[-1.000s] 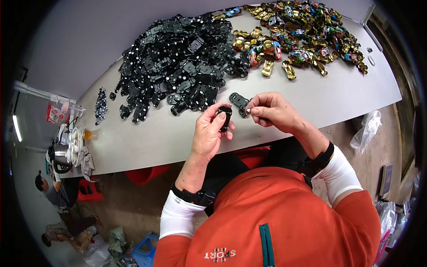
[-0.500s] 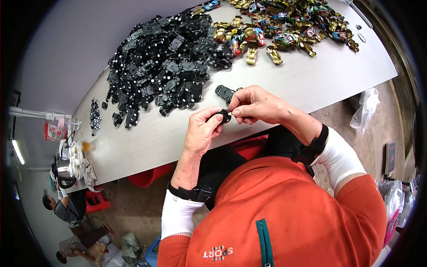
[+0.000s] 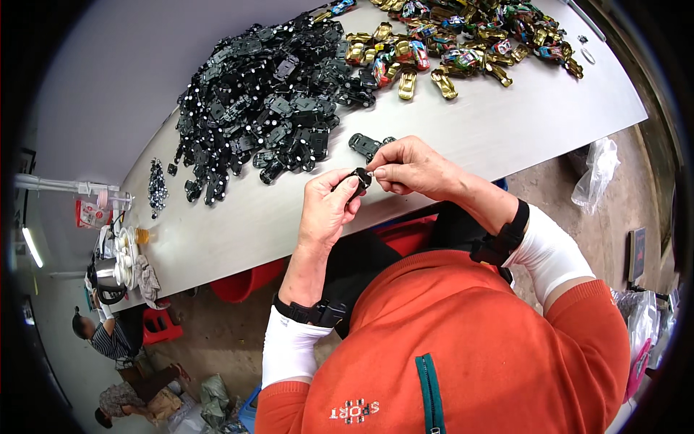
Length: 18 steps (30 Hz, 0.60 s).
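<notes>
Between thumb and fingers, my left hand (image 3: 329,202) grips a black toy car chassis (image 3: 360,181), held just above the table's front edge. My right hand (image 3: 408,170) meets it from the right, thumb and forefinger pinched at the chassis's end; a tiny pale piece seems to show at those fingertips, too small to name. Another dark toy car chassis (image 3: 366,145) lies on the table just beyond my hands. Further off rises a big heap of black toy car chassis (image 3: 267,101).
Gold and coloured toy car bodies (image 3: 463,50) are piled at the far right of the table (image 3: 217,249). Small shiny parts (image 3: 157,189) form a little pile at the left. A red stool (image 3: 160,325) and two other people are beyond the table's left end.
My left hand has tilted the chassis more upright and raised it slightly. The right fingertips have shifted a little left and up, now close against its end.
</notes>
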Available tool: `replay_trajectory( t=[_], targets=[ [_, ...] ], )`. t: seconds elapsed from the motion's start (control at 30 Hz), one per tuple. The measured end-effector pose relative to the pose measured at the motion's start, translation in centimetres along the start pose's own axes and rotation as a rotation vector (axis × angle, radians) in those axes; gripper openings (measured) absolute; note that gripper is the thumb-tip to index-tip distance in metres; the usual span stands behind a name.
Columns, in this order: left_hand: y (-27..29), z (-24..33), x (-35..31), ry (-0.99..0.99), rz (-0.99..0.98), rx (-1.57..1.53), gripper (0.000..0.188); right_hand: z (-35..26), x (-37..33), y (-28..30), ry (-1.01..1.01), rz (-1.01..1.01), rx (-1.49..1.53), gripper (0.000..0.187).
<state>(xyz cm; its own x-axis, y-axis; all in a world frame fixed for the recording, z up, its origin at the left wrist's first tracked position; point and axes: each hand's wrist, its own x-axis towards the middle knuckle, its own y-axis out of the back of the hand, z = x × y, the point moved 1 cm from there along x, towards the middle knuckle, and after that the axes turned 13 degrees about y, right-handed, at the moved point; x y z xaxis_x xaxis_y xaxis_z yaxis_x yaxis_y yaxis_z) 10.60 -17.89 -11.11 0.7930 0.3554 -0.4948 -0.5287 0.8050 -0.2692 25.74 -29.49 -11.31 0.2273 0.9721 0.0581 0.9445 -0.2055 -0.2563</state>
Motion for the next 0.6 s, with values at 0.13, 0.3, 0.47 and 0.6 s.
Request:
replay_trajectory(
  t=[0.13, 0.3, 0.47, 0.6],
  targets=[
    [-0.6, -0.5, -0.3, -0.005, 0.042, 0.018, 0.017, 0.1, 0.0, -0.4, 0.037, 0.006, -0.279, 0.009],
    [-0.9, -1.6, -0.4, 0.026, 0.061, -0.016, 0.016, 1.9, -0.7, -0.7, 0.317, 0.040, -0.697, 0.010],
    [-0.4, -1.1, -0.8, 0.022, -0.012, -0.087, 0.019, 0.3, -1.5, 1.5, 0.052, 0.107, 0.122, 0.018],
    [-0.8, -2.1, -1.6, 0.044, -0.035, -0.095, 0.021, -0.4, -1.8, 3.9, 0.129, 0.359, 0.105, 0.015]
  ],
)
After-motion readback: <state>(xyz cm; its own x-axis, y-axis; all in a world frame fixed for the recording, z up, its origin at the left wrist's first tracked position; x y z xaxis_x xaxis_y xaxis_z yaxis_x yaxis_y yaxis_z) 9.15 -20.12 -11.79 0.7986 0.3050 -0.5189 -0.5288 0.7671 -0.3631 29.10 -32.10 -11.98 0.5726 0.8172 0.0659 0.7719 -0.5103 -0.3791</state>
